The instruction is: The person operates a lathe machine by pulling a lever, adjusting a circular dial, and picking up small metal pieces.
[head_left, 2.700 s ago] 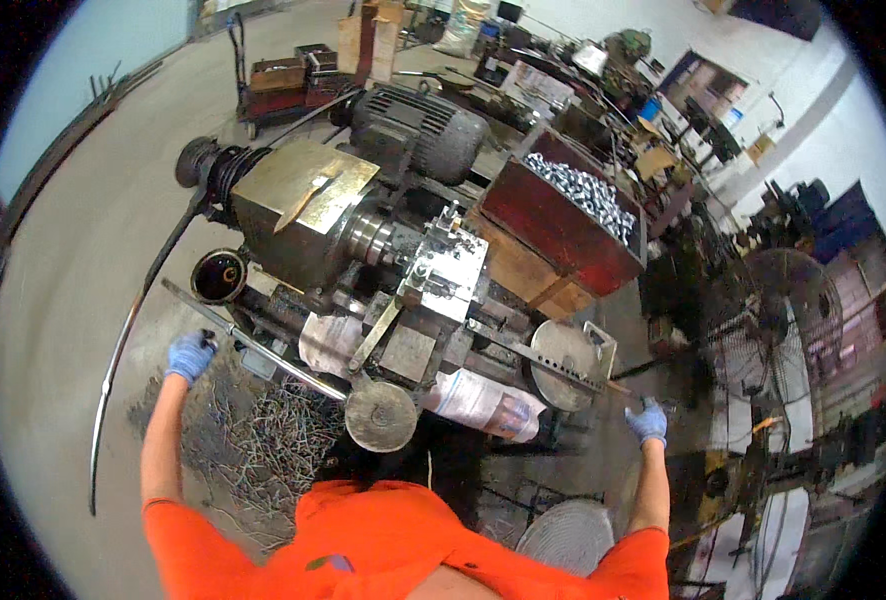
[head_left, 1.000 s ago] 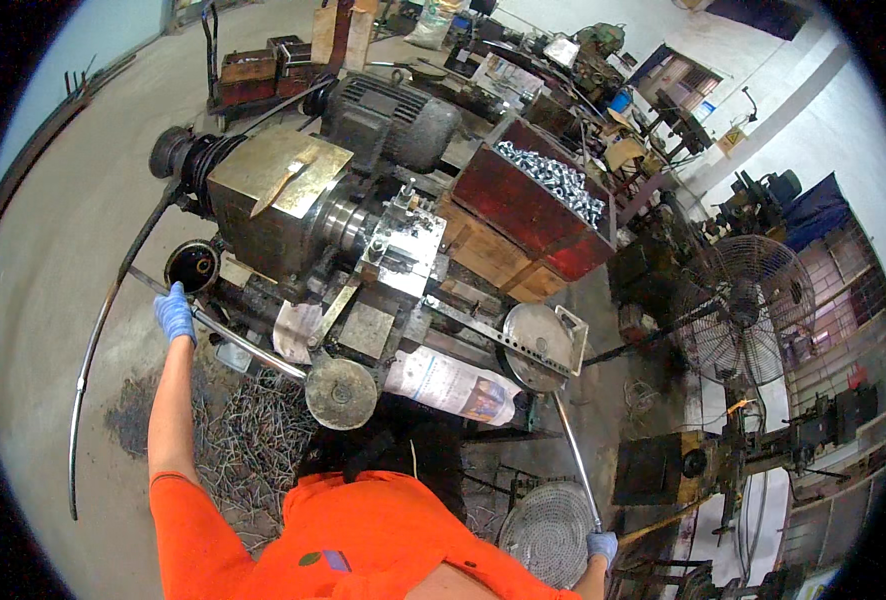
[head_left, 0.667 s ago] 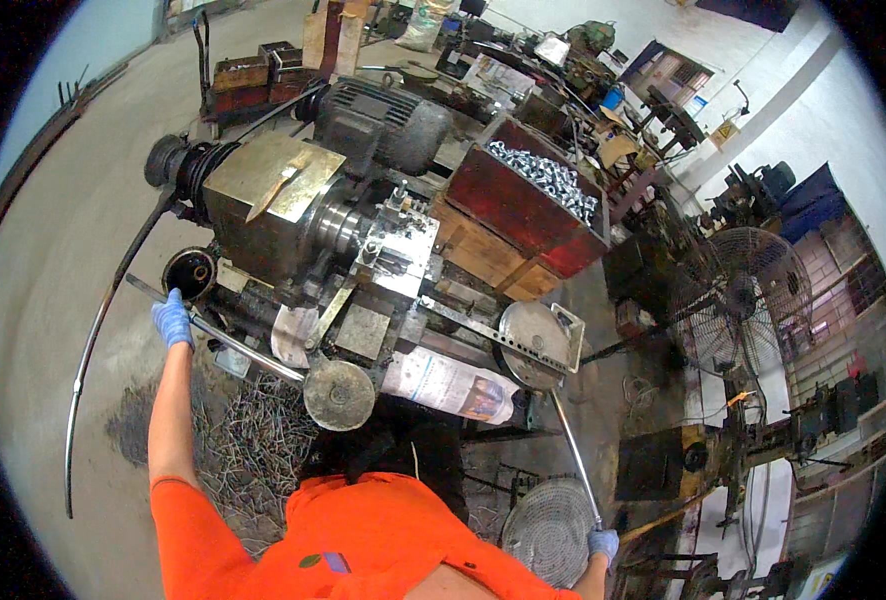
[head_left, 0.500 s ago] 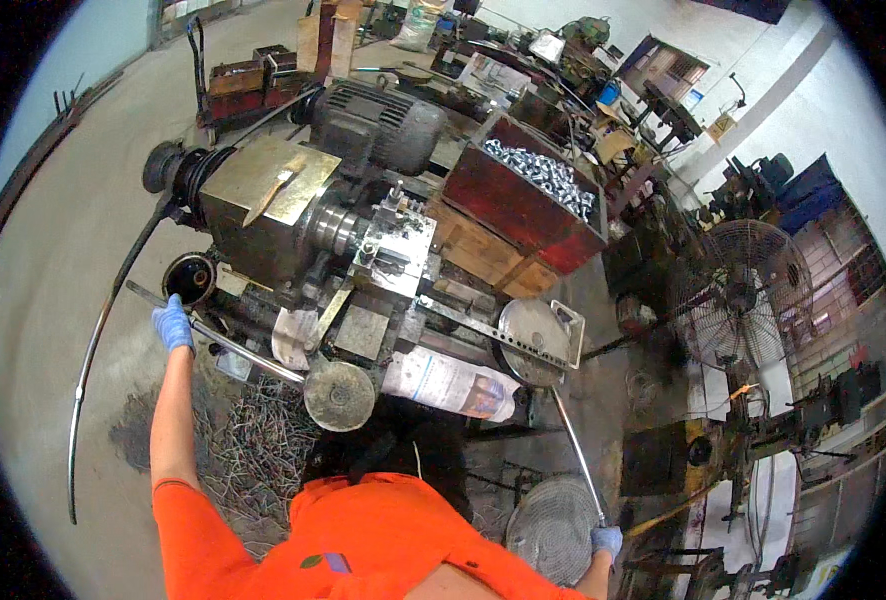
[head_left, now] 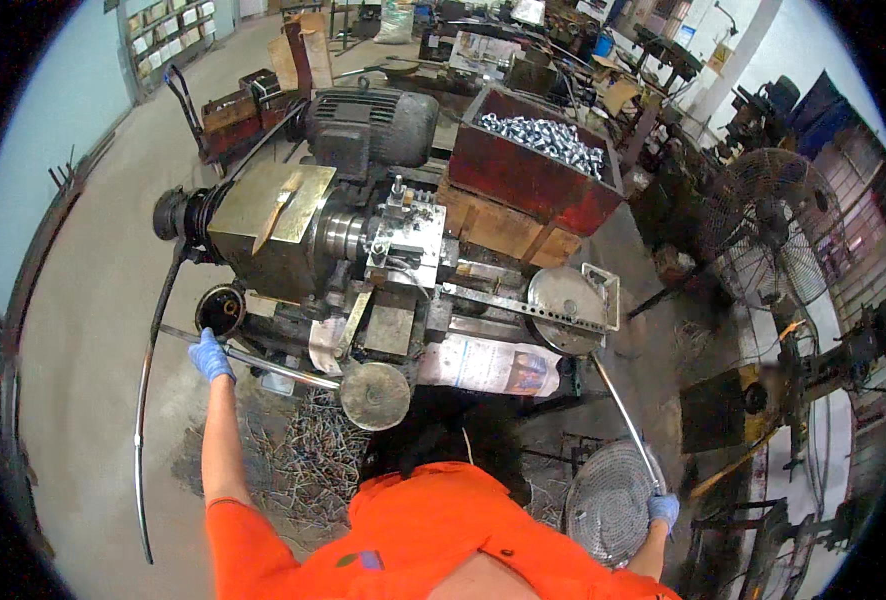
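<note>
A blue glove covers my left hand point(head_left: 211, 355), which is closed on a long metal lever bar point(head_left: 288, 371) beside a dark round housing point(head_left: 221, 309). The bar runs to a round grey disc point(head_left: 375, 396) at the machine's front. Off to the right, my gloved right hand point(head_left: 663, 509) grips the lower end of a slim metal rod point(head_left: 623, 415). That rod slopes up to a round plate point(head_left: 568, 308) with a perforated strip point(head_left: 523, 303) across it. Between my hands stands the lathe-like machine, with its spindle point(head_left: 344, 238) and a metal tool slide point(head_left: 408, 245).
Behind the machine, a red bin point(head_left: 533, 185) holds many shiny metal parts. A motor point(head_left: 371, 127) sits at the back, and a wooden-handled tool point(head_left: 276, 215) lies on the brass-coloured cover. Metal scraps point(head_left: 308, 465) litter the floor. A mesh-like round seat point(head_left: 613, 505) and large fan point(head_left: 771, 222) stand right.
The whole view has shifted, with the machine and my hands appearing farther right. Both hands keep hold of the same bar and rod; the machine's parts show no clear movement.
</note>
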Available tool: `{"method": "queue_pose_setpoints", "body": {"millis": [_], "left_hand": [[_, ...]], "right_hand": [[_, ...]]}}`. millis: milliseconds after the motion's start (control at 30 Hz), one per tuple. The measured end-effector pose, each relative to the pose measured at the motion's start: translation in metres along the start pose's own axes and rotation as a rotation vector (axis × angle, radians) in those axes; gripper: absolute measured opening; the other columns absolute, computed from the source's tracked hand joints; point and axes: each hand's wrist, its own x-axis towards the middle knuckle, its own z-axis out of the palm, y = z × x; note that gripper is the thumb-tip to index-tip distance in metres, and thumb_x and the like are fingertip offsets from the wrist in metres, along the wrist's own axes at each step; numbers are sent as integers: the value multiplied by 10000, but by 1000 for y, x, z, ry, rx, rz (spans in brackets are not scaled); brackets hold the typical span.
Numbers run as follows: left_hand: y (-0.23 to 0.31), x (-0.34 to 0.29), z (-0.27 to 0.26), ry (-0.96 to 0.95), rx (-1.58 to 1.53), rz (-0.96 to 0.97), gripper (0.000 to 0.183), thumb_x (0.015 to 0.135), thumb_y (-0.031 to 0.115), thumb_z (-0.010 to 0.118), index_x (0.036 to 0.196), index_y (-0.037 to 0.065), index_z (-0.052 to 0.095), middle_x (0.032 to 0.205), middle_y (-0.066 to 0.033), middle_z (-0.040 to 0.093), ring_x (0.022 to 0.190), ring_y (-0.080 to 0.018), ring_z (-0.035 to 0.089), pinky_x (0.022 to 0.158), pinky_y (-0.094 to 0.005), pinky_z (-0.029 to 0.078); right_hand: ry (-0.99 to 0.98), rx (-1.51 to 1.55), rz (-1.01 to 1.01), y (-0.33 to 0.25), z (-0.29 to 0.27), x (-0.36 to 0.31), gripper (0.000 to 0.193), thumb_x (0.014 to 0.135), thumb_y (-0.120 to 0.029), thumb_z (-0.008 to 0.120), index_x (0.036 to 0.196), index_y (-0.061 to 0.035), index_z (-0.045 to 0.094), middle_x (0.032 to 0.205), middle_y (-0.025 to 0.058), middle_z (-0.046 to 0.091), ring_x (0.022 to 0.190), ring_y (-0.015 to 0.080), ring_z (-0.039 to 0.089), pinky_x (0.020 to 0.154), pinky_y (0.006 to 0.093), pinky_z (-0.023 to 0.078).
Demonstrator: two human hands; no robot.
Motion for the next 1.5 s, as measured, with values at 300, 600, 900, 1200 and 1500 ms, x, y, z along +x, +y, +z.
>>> {"method": "queue_pose_setpoints", "body": {"millis": [300,600,900,1200,1500], "left_hand": [[-14,11,5,-33,-219,41,322,774,192,642,849,-114,577,740,-155,617,619,-238,541,601,-381,445],[1,-3,-3,-9,-202,-17,297,772,198,639,833,-88,587,729,-126,609,608,-200,542,584,-364,447],[22,-26,-7,7,-305,28,265,777,171,618,758,-90,577,683,-92,581,551,-182,515,500,-354,431],[17,-20,-9,-46,-305,3,277,768,208,627,779,-67,599,702,-81,585,571,-173,502,537,-346,420],[11,-12,-7,-95,-377,-14,250,778,191,614,785,-59,607,702,-80,592,558,-165,508,524,-337,421]], "right_hand": [[-53,70,65,-3,-5,-6,411,668,-288,690,946,10,627,975,244,615,935,379,593,787,422,482],[-18,2,29,5,8,-5,419,697,-342,650,883,33,626,938,274,608,898,395,601,781,435,480],[-26,23,51,-4,-2,-18,448,714,-381,641,901,26,628,956,266,608,918,394,593,791,439,478],[-75,-3,95,-10,-7,-23,468,713,-391,628,929,25,622,968,273,600,937,398,586,799,446,476],[12,31,43,3,12,-23,414,700,-340,624,897,24,636,949,282,599,916,407,591,783,449,482]]}}
